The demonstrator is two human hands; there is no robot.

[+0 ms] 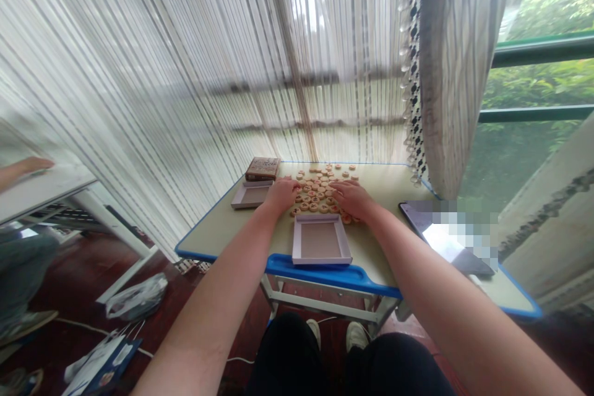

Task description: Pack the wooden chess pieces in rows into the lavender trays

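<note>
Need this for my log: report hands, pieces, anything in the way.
Left hand and right hand at opposite sides of the round pieces. Pieces loose on the table. Nearer open tray seemingly blocks neither hand.

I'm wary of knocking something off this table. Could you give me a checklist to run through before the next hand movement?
1. Both hands at the round pieces: ok; left hand and right hand flank them.
2. Front tray open side up: ok.
3. Front tray well back from the blue edge: not ok; it reaches it.
4. Tablet apart from the pieces: ok, off to the right.
5. Pieces gripped in the fingers: cannot tell.
</note>
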